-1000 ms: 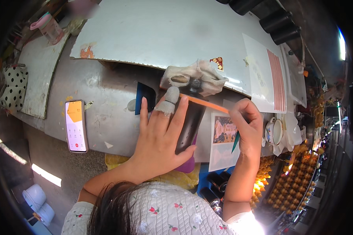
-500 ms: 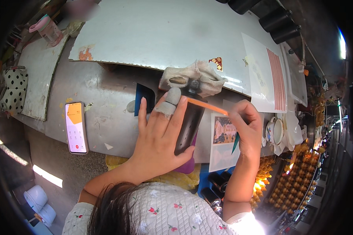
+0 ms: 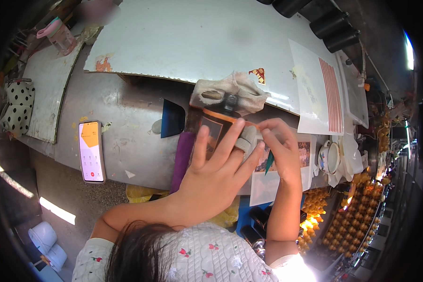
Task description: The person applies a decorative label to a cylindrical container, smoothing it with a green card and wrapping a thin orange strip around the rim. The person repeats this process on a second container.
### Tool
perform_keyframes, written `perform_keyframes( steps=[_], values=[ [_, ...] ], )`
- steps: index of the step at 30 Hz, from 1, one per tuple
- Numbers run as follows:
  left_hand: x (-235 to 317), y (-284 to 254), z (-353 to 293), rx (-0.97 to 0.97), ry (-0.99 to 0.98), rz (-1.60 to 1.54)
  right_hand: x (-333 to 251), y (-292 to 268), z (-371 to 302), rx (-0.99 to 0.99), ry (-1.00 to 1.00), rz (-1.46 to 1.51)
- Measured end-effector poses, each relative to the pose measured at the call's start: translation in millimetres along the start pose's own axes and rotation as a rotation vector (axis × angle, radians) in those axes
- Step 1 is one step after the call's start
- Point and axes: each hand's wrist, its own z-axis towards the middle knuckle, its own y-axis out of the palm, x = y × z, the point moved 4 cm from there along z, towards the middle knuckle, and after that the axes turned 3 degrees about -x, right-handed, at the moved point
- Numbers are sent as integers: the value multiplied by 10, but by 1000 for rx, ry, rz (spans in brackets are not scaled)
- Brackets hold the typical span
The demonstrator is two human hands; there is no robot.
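A dark cylinder (image 3: 215, 133) with a black neck lies on the work surface, its neck on a grey-beige rag (image 3: 249, 89). Round its shoulder runs a narrow orange strip (image 3: 216, 114). My left hand (image 3: 216, 176) is spread open over the cylinder, fingers pressing on it; one finger wears grey cloth wraps. To its right, my right hand (image 3: 284, 152) is closed, pinching the strip's end near the cylinder. A green pointed piece (image 3: 269, 162) sticks out below its fingers. Under my left wrist side lies a purple cloth (image 3: 181, 160).
A printed sheet (image 3: 268, 185) lies under my right hand. Left are a dark blue flat piece (image 3: 172, 120) and a lit phone (image 3: 92, 152). A raised white board (image 3: 188, 42) spans the back, with a striped sheet (image 3: 331, 94) at right. A tape roll (image 3: 332, 157) stands beyond my right hand.
The cylinder has turned, showing a framed panel. My left hand has moved right across it. My right hand has come in leftward, and the strip now lies against the shoulder.
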Motion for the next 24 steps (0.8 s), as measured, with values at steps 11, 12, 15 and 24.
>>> perform_keyframes(
  steps=[11,12,15,24],
  values=[
    [-612,64,-370,-135,-347,-714,-226,29,-6,13,-121,10],
    [-673,157,-426,-136,-360,-824,-300,38,-29,9,-99,22],
    [-779,241,-429,-140,-292,-906,-411,35,-35,-5,-109,-46],
    [-526,26,-195,-125,-253,-494,-557,67,-35,-13,-130,27]
  ],
)
